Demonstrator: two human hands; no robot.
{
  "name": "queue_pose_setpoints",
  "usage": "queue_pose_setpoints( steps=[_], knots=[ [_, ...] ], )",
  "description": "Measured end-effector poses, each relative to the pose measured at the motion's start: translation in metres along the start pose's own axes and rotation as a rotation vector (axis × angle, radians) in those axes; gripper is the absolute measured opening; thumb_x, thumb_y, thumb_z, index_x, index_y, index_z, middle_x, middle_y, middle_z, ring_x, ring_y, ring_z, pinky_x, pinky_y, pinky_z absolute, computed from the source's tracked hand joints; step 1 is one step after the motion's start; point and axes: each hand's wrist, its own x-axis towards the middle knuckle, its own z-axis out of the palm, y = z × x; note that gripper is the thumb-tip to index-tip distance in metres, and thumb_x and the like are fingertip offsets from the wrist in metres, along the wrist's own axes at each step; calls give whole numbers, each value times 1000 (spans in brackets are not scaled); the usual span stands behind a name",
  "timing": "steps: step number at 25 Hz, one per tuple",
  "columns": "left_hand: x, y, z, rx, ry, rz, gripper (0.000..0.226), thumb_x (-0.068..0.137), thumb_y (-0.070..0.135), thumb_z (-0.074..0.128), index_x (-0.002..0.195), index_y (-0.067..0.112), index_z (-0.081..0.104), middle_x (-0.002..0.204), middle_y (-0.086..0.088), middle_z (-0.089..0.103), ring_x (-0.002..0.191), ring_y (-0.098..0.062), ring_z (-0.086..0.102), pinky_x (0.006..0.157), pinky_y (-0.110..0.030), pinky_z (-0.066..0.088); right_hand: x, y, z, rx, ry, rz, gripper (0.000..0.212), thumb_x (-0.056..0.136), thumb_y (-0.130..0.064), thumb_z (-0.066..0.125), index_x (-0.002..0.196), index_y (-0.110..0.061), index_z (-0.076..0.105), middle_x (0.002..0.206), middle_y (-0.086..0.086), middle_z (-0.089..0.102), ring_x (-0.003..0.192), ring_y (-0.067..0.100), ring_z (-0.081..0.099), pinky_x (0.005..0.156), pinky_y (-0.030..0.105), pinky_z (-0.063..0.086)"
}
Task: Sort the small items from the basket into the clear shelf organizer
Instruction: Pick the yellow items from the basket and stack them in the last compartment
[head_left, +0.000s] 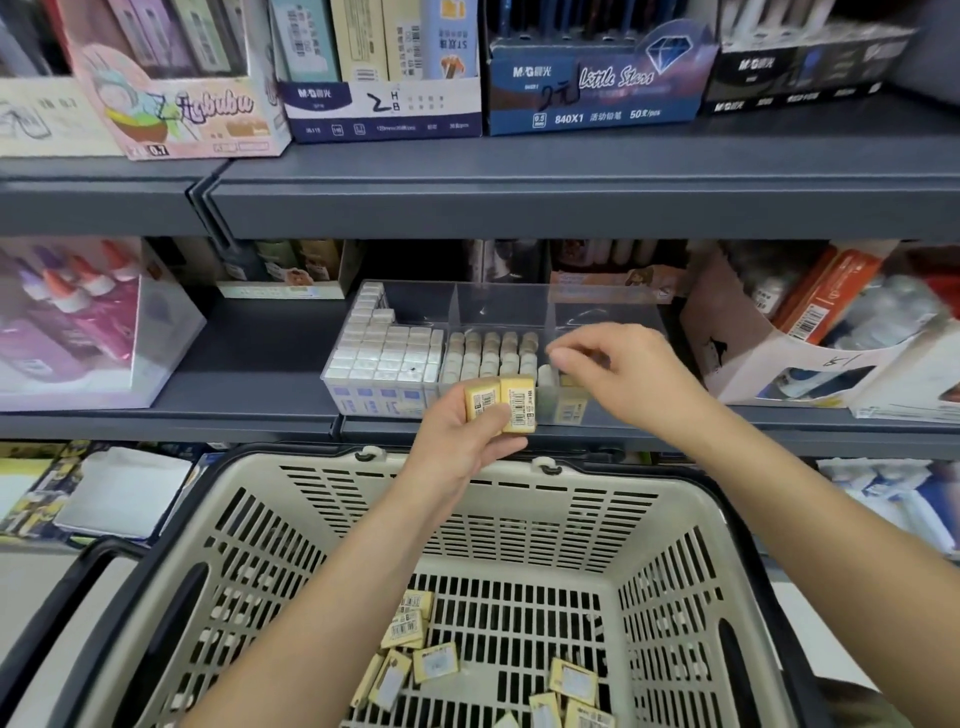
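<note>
Several tiers of grey shelving (571, 202) fill the view, stacked with stationery cartons. Below them, a beige slotted shopping basket (519, 483) sits close against the shelf edge. On the middle shelf stands the clear shelf organizer (498, 306), divided into compartments. Its left one is packed with white boxed erasers (384, 353), and the middle one holds rows of small round-topped pieces (488, 353). The right one is mostly bare, with what looks like a yellow pack (569, 408) at its front.

The right hand (634, 374) hangs over that right compartment with thumb and forefinger drawn together. The fingertips are blurred, so I cannot tell whether they pinch an eraser or have just let one go. The left hand (457, 441) is raised just in front of the organizer, its fingers curled around two yellow erasers (501, 405), barcodes facing the camera. About a dozen more loose yellow erasers (436, 662) lie scattered on the basket floor.

The step in hand appears to be filling the right compartment, with the left hand serving as a feeder. The task seems only partly done, given what is left in the basket. The next move likely calls for the right hand to take one eraser from the left hand's pair. It would then be set upright against the compartment's front wall, in line with the neighbouring rows.
</note>
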Motion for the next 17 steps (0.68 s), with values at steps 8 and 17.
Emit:
queue_pose_setpoints(
  steps=[8, 17],
  knots=[
    [-3, -1, 9, 44, -35, 63, 12, 95, 8, 48, 106, 12, 47, 101, -4, 70, 96, -19, 68, 77, -29, 57, 1, 5, -27, 47, -2, 117, 14, 88, -23, 59, 100, -22, 68, 84, -10, 65, 79, 12, 62, 77, 22, 46],
    [-15, -2, -7, 197, 52, 218, 19, 88, 4, 58, 100, 18, 61, 92, 3, 65, 85, -5, 63, 73, -18, 53, 20, 34, -3, -52, -119, 187, 19, 91, -20, 57, 108, -17, 66, 98, 0, 69, 87, 12, 58, 80, 20, 40]
  ],
)
